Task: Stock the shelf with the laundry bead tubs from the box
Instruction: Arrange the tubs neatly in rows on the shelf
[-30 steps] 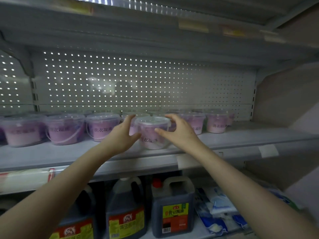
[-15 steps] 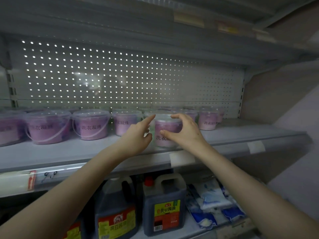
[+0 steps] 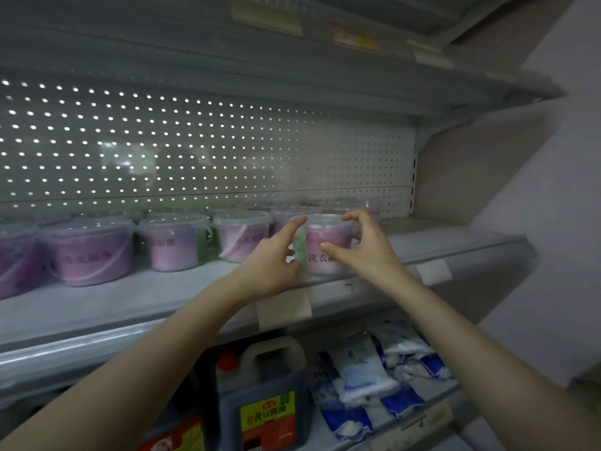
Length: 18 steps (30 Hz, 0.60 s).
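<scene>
A clear laundry bead tub (image 3: 327, 252) with pink contents and a clear lid stands on the grey shelf (image 3: 162, 297), near its front edge and to the right of the row. My right hand (image 3: 366, 252) curls round the tub's right side, thumb on its front label. My left hand (image 3: 271, 260) is at the tub's left side, index finger stretched to the lid's rim. More of the same tubs (image 3: 175, 242) stand in a row to the left, and others sit behind. The box is out of view.
A perforated back panel (image 3: 227, 157) closes the shelf behind, and another shelf hangs above. A wall (image 3: 536, 222) bounds the right end. Below stand a dark soy sauce jug (image 3: 263, 402) and white-and-blue bags (image 3: 367, 379). A paper label (image 3: 283, 307) hangs on the shelf's edge.
Both hands have slid the tub to the right along the shelf. My left hand has loosened from a full grip to an outstretched index finger. The view has shifted right.
</scene>
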Available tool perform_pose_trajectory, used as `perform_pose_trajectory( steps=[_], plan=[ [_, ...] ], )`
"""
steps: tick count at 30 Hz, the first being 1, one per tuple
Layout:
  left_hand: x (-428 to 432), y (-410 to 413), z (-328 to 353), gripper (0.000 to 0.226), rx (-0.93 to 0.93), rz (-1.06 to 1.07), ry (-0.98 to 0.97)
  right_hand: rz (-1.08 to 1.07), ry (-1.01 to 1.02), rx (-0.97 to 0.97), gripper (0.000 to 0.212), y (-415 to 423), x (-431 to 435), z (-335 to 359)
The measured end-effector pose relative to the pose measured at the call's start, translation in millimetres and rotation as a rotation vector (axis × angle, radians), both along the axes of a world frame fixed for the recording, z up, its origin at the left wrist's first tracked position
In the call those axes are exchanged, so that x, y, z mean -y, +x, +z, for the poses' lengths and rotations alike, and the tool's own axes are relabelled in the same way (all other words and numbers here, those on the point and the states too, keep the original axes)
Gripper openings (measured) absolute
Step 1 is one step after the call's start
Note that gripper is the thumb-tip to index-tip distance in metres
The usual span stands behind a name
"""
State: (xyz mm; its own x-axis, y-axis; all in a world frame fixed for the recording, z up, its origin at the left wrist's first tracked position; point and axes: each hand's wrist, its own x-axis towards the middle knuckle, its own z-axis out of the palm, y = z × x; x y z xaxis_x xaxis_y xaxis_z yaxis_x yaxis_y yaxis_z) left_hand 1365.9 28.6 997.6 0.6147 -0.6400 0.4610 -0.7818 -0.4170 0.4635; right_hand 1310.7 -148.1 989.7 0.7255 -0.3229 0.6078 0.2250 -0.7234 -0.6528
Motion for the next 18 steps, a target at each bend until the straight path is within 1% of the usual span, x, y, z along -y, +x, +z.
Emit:
perform_pose_trajectory(
  steps=[4,6,8,14,18],
  plan=[
    [29,1,-1,0.078,-0.062,-0.025,-0.005,-0.012,0.019,-0.026,0.063,0,29,0],
    [46,4,-2,0.079,-0.087,-0.034,0.017,-0.034,-0.025,-0.042,0.069,-2,42,0],
    [63,5,-3,0.081,-0.093,-0.041,0.053,-0.062,-0.072,-0.037,0.070,-2,56,1],
    [103,4,-4,0.079,0.016,-0.030,0.204,-0.126,-0.042,-0.032,0.062,7,102,1],
    [121,5,-10,0.070,0.111,0.021,0.228,-0.139,-0.051,-0.060,0.059,14,131,5]
  ],
)
